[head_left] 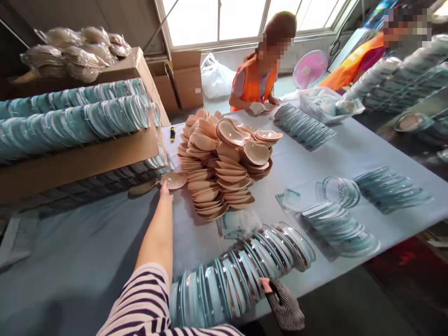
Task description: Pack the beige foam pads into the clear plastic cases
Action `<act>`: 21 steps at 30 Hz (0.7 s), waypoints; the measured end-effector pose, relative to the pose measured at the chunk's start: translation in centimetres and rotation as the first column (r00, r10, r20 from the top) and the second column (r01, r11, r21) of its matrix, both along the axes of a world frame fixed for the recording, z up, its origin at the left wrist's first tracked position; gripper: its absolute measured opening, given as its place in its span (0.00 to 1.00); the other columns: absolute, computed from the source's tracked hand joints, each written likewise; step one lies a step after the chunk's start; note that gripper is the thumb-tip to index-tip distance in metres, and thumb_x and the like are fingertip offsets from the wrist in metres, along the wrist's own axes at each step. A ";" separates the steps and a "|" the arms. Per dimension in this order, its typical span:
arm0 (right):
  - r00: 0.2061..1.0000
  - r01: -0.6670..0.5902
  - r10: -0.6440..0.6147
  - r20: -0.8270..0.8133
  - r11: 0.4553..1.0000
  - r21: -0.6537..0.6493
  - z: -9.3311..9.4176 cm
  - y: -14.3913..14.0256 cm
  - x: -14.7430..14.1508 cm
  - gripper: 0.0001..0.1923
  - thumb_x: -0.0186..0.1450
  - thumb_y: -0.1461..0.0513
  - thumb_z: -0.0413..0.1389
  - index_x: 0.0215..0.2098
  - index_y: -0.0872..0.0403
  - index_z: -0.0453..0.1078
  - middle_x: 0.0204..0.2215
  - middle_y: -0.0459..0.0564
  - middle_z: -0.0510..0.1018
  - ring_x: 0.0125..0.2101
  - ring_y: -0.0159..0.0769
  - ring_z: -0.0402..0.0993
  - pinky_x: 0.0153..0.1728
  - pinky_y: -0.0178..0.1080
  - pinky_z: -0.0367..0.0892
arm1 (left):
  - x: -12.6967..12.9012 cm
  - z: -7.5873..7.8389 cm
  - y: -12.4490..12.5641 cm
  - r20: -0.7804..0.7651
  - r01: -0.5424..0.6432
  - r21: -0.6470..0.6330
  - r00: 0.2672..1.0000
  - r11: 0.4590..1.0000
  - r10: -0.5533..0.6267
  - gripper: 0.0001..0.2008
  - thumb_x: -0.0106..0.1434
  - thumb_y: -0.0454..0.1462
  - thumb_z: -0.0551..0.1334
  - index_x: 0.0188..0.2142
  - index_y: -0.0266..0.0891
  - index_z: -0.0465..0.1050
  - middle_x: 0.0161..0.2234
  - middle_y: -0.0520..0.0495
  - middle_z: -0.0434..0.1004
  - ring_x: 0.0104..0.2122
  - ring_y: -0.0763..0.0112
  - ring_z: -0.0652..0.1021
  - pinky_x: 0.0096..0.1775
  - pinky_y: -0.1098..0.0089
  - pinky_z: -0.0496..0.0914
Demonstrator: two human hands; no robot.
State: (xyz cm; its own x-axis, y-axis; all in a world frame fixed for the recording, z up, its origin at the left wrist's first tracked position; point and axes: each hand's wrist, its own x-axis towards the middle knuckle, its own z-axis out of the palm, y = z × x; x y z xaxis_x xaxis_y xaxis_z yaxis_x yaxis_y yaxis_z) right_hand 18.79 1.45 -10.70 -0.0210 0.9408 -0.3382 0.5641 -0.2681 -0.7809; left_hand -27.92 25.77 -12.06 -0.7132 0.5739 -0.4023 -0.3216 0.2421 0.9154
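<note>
My left hand [165,190], at the end of a striped sleeve, reaches far over the table and takes a single beige cup-shaped pad [174,179] by its near edge. That pad lies just left of a tall heap of beige pads [220,163]. My right hand [283,302], in a checked fingerless glove, is at the table's near edge. Its thumb and fingers pinch a pack in the long row of clear plastic packs with blue inserts [241,273]. A loose clear bag [240,223] lies between the heap and the row.
Cardboard shelves [80,161] on the left hold rows of blue packs. More pack rows [388,189] lie across the light blue table [87,252]. A person in an orange vest [257,77] works at the far edge, another at the far right.
</note>
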 end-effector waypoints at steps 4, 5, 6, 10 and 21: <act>0.987 0.156 -0.156 -0.028 0.987 0.025 -0.2 2.2 1.1 0.10 0.50 0.38 0.53 0.25 0.20 0.75 0.31 0.55 0.83 0.38 0.60 0.80 0.41 0.58 0.72 | -0.5 -0.5 2.1 0.181 -0.019 -0.084 0.983 0.996 0.034 0.17 0.70 0.45 0.49 0.42 0.39 0.72 0.35 0.44 0.73 0.41 0.59 0.77 0.45 0.55 0.73; 0.984 0.173 -0.172 -0.036 0.985 0.026 -0.1 2.7 1.2 0.10 0.50 0.37 0.53 0.25 0.21 0.75 0.31 0.55 0.83 0.38 0.60 0.80 0.42 0.58 0.73 | -0.6 -0.5 2.0 0.207 -0.025 -0.092 0.977 0.995 0.044 0.17 0.70 0.44 0.48 0.41 0.39 0.72 0.34 0.45 0.73 0.40 0.59 0.77 0.45 0.56 0.73; 0.983 0.180 -0.179 -0.042 0.983 0.028 0.1 3.2 1.2 0.12 0.50 0.36 0.52 0.25 0.21 0.75 0.32 0.55 0.83 0.38 0.60 0.80 0.42 0.57 0.73 | -0.7 -0.3 1.7 0.231 -0.037 -0.096 0.971 0.995 0.059 0.16 0.70 0.43 0.47 0.41 0.39 0.71 0.33 0.45 0.72 0.39 0.60 0.77 0.44 0.56 0.73; 0.990 0.116 -0.112 -0.085 0.992 0.039 1.4 4.8 -0.5 0.20 0.57 0.37 0.49 0.30 0.31 0.79 0.35 0.56 0.83 0.41 0.58 0.80 0.49 0.60 0.72 | -0.6 1.1 -2.8 0.299 -0.107 -0.069 0.946 0.992 0.123 0.13 0.68 0.35 0.48 0.39 0.40 0.71 0.32 0.47 0.73 0.34 0.67 0.77 0.42 0.61 0.74; 0.797 -0.123 0.081 -0.598 0.992 -0.030 4.8 7.1 -21.4 0.35 0.59 0.39 0.55 0.55 0.51 0.68 0.50 0.58 0.78 0.55 0.46 0.71 0.60 0.54 0.63 | 16.7 5.1 -23.7 0.221 0.482 0.347 0.792 0.805 -0.569 0.24 0.56 0.45 0.66 0.52 0.46 0.74 0.55 0.45 0.76 0.55 0.61 0.75 0.56 0.61 0.69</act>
State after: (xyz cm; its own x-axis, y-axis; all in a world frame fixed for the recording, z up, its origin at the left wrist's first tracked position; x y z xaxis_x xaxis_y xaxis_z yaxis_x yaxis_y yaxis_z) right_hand -2.65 8.51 -5.91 -0.3326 0.8986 -0.2862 0.0217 -0.2961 -0.9549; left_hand -11.24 2.07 -7.00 -0.1373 0.9357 -0.3251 -0.4818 0.2237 0.8472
